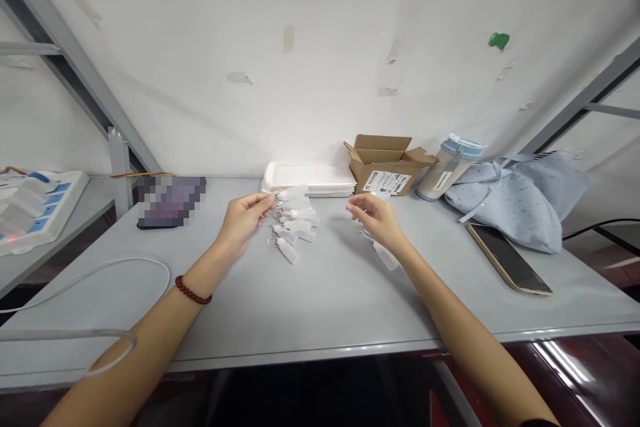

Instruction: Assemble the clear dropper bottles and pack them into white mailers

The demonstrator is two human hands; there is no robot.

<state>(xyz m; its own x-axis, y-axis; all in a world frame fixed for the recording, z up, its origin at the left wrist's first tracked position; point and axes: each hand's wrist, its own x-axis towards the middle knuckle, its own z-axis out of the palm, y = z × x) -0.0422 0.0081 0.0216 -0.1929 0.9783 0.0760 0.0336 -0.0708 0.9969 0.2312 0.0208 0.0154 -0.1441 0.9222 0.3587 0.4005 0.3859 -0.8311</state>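
Note:
My left hand [245,217] is closed, thumb and forefinger pinching the loop end of a white tag [294,192] at the top of a small pile. Below it, several translucent white tags [303,215] with thin loops fan out over the grey table, the nearest tag [287,251] lying at an angle. To the right, my right hand [375,215] hovers with its fingers loosely curled, a slight gap at the tips and nothing visible between them. Under its palm lies another white tag [385,255], partly covered by the hand. A further bit of white shows behind the knuckles.
Behind the tags sit a white stack of flat trays [310,177], an open cardboard box [387,170] and a blue-lidded cup [447,170]. A blue cloth bag [515,197] and a phone [510,259] lie right. At left are a pixelated dark object [170,203] and a white cable [125,260].

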